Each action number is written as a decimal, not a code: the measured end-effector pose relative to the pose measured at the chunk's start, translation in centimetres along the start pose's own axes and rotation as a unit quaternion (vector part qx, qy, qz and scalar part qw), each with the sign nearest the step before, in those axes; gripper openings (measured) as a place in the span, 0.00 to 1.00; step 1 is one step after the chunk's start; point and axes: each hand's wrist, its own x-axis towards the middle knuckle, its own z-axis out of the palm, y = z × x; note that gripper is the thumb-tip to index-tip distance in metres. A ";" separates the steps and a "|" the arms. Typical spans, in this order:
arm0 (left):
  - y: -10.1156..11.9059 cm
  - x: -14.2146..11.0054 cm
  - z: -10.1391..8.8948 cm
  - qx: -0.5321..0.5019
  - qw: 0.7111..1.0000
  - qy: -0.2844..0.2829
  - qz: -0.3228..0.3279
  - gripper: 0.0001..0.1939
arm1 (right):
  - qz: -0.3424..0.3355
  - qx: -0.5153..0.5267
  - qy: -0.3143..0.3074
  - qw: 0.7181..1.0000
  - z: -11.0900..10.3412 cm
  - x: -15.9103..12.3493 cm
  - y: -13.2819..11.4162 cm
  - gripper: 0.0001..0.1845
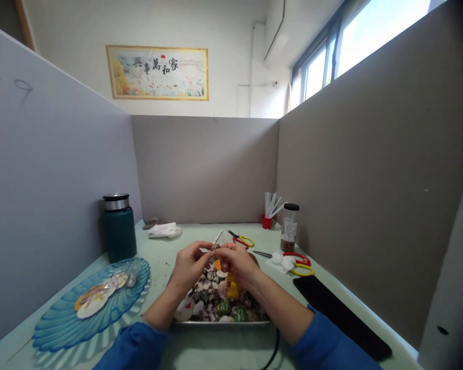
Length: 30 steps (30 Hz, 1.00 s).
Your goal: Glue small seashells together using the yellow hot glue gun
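My left hand and my right hand meet over a metal tray, fingertips pinched together. Between them is a tiny brownish piece, too small to name. A thin white stick slants up just behind the fingertips; whether it is held I cannot tell. Below the hands the tray holds many small shells, with green patterned ones near the front. Something yellow lies in the tray beside my right wrist, which partly hides it.
On the left are a blue scalloped plate with shell pieces and a green bottle. At the right lie two pairs of scissors, a black mat, a lidded jar and a red cup. Partitions surround the table.
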 end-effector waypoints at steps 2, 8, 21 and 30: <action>0.1 0.0 0.0 -0.008 1.000 0.003 -0.002 0.13 | -0.001 0.000 -0.004 1.000 0.0 0.0 0.1 0.08; 0.5 -0.1 -0.2 0.002 1.000 -0.020 -0.013 0.14 | -0.010 0.005 0.002 1.000 -0.1 0.1 0.0 0.08; 0.3 0.2 -0.1 -0.011 0.998 0.036 -0.053 0.12 | -0.057 -0.012 0.012 0.998 0.4 -0.5 -0.7 0.11; 0.6 0.4 -0.1 -0.114 0.989 0.025 -0.094 0.13 | -0.111 -0.118 0.034 0.986 0.6 -0.6 -0.7 0.12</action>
